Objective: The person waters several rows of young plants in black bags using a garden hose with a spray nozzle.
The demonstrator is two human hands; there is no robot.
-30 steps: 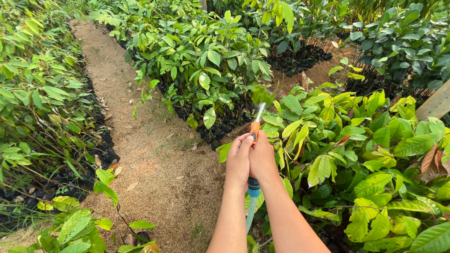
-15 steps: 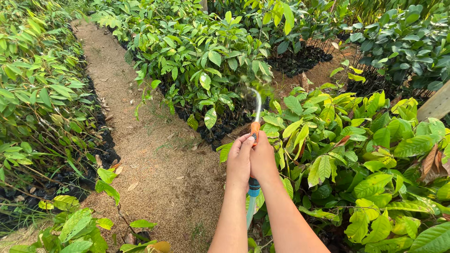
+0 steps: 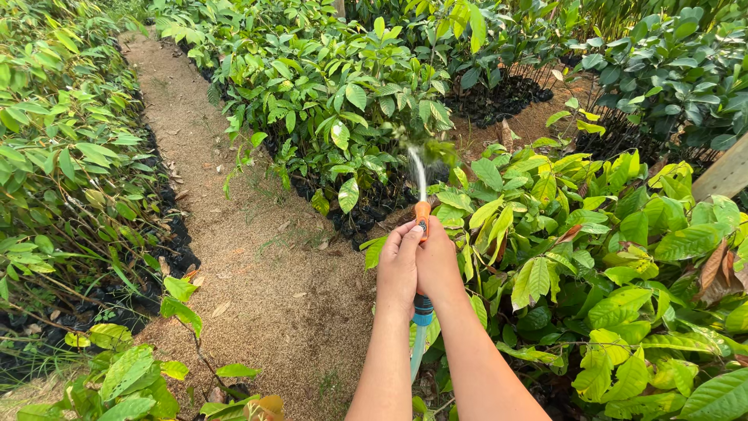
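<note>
Both my hands wrap one hose nozzle held out in front of me. My left hand (image 3: 396,269) grips it from the left, my right hand (image 3: 438,265) from the right. The orange nozzle tip (image 3: 421,213) sticks out above my fingers, and a thin jet of water (image 3: 418,171) shoots from it toward the seedlings (image 3: 351,101) ahead. A blue connector (image 3: 421,309) and pale hose (image 3: 416,351) hang down between my forearms.
A sandy path (image 3: 257,273) runs from the lower middle up to the far left. Seedlings in black bags (image 3: 366,214) line it on both sides. Broad-leaved young plants (image 3: 608,257) crowd the right. A wooden board (image 3: 725,175) shows at the right edge.
The water jet has grown from a short spurt into a longer stream reaching the seedlings ahead. My hands have stayed almost still.
</note>
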